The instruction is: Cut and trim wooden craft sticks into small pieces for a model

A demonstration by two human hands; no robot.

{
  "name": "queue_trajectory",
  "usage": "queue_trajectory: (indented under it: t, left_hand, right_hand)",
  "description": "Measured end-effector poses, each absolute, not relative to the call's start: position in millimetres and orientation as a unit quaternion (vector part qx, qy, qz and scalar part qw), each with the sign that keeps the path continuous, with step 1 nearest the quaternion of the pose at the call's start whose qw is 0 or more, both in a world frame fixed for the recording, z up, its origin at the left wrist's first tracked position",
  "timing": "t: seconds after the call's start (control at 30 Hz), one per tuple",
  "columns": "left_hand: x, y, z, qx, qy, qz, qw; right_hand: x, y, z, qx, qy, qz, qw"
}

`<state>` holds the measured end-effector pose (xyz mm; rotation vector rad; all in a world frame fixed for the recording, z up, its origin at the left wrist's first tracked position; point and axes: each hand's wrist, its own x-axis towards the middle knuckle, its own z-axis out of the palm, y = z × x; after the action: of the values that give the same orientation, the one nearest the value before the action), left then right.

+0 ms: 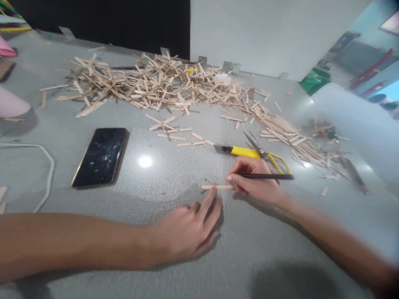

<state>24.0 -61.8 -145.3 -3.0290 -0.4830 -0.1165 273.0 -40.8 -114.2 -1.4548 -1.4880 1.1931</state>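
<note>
A flat wooden stick [222, 187] is laid crosswise on the table [140, 203], in front of and between the two hands. By the left hand [187, 228] nothing is grasped: its fingers are loosely spread, and the stick is touched from above by the index fingertip, presumably so that it is kept from sliding or turning. A dark pencil [271, 177] is gripped between the thumb and fingers of the right hand [254, 178]. It is held nearly level, its long end pointed to the right; its working tip is hidden by the fingers. The stick's right end is covered by this hand too, and whether it is pinched there or merely lies beside the fingers cannot be told.

Just beyond the right hand, scissors [258, 145] and a yellow-handled tool [245, 152] are set down close together, probably so that they can be easily reached. A large heap of sticks [149, 83] is spread along the far side, seemingly so that the near surface is left for handling. A phone [101, 155] is laid flat to the left, apart from both hands.
</note>
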Motion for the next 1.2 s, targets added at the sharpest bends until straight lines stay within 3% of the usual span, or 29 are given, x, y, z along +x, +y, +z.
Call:
queue_trajectory:
  t: [0.2,1.2]
  left_hand:
    - [25,-62,-146,-0.986,-0.161,-0.037,0.034]
    - [23,-62,-147,-0.986,-0.163,-0.042,0.021]
  right_hand:
    - [268,-48,-127,-0.561,-0.597,0.499,0.283]
    - [267,-48,-133,-0.538,-0.651,0.444,0.299]
